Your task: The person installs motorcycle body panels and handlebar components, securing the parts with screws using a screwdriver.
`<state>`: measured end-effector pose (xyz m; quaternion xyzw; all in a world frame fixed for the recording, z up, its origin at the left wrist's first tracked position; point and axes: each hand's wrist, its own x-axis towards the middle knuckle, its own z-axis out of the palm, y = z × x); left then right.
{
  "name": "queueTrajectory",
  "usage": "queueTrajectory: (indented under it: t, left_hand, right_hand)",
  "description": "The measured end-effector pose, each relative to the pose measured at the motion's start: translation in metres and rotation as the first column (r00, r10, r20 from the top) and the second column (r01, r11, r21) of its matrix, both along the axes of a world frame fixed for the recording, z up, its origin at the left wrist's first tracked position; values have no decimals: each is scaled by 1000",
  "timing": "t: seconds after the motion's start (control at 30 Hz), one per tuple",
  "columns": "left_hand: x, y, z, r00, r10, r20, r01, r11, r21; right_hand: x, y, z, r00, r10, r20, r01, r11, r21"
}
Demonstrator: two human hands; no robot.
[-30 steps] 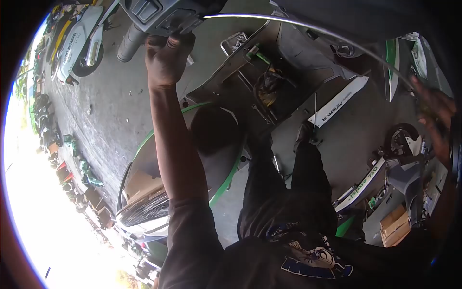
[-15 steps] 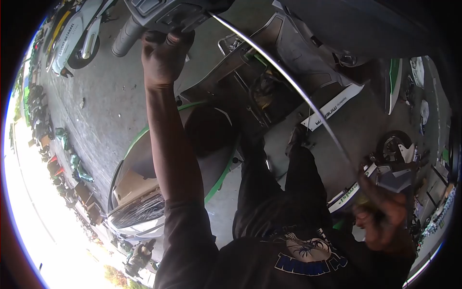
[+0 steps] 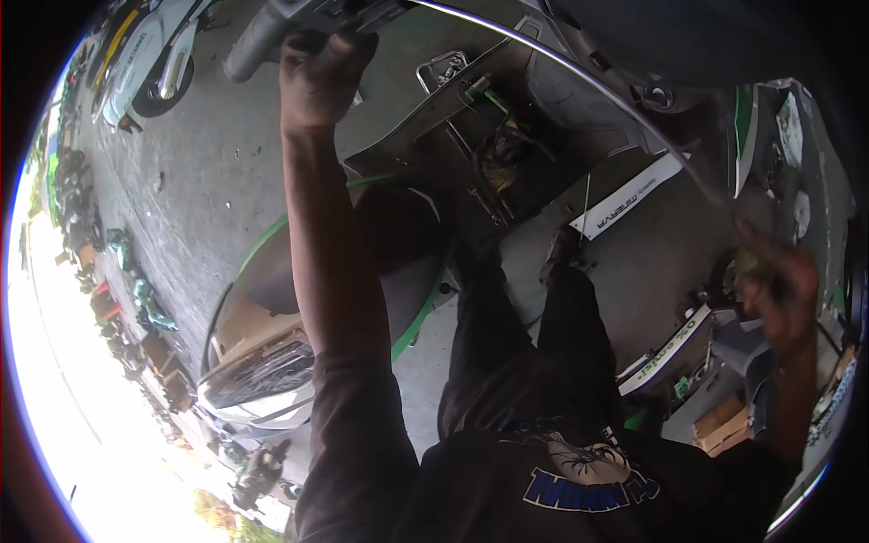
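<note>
My left hand point(image 3: 324, 80) is raised at the top, its fingers closed against the underside of a grey handlebar housing point(image 3: 312, 14). A grey cylindrical grip point(image 3: 252, 50) sticks out beside that hand. From near the housing, a long thin shiny metal rod point(image 3: 579, 74) runs down to the right, looking curved in this wide lens. At its lower end my right hand point(image 3: 780, 285) is closed round a yellowish piece, smeared by motion, with the index finger pointing along the rod. How the rod meets the housing is out of view.
A large dark body panel point(image 3: 706, 45) hangs at upper right. Underfoot lie a green-edged panel point(image 3: 421, 339), a brown floor panel point(image 3: 434, 145) and white lettered strips point(image 3: 634, 195). A white scooter point(image 3: 136, 68) stands at upper left; a cardboard box point(image 3: 721, 423) sits lower right.
My right hand has moved up and to the right, swinging the rod's lower end with it. My left hand and the housing sit slightly higher in view.
</note>
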<state>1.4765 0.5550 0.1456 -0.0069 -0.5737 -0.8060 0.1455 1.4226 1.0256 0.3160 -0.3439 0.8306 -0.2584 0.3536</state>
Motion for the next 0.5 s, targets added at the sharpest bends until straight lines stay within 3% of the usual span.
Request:
queueTrajectory:
  t: [0.03, 0.07, 0.13, 0.2, 0.3, 0.33, 0.43, 0.5]
  left_hand:
    - [2, -1, -4, 1000, 6, 20, -7, 999, 53]
    - [3, -1, -10, 999, 45, 15, -46, 997, 69]
    - [-1, 16, 9, 997, 69, -32, -66, 995, 72]
    - [0, 16, 5, 992, 106, -64, -107, 994, 0]
    - [-1, 23, -1, 993, 104, -62, -98, 991, 94]
    - [-5, 23, -3, 991, 104, -84, -99, 993, 60]
    - [-4, 29, 10, 990, 106, -93, -98, 991, 90]
    - [-5, 33, 7, 959, 214, -185, -172, 960, 220]
  right_hand:
    - [11, 0, 3, 988, -78, 131, 74, 997, 37]
    - [22, -3, 5, 986, 41, -159, -44, 999, -17]
    - [36, -14, 24, 879, 181, -442, -211, 977, -19]
    - [49, -30, 47, 819, 185, -544, -145, 983, 114]
    - [61, -58, 75, 714, 269, -646, -109, 955, 276]
    - [67, -63, 86, 750, 262, -607, -48, 937, 345]
    - [86, -81, 90, 599, 349, -721, -130, 930, 343]
    - [99, -90, 92, 532, 396, -748, -131, 912, 389]
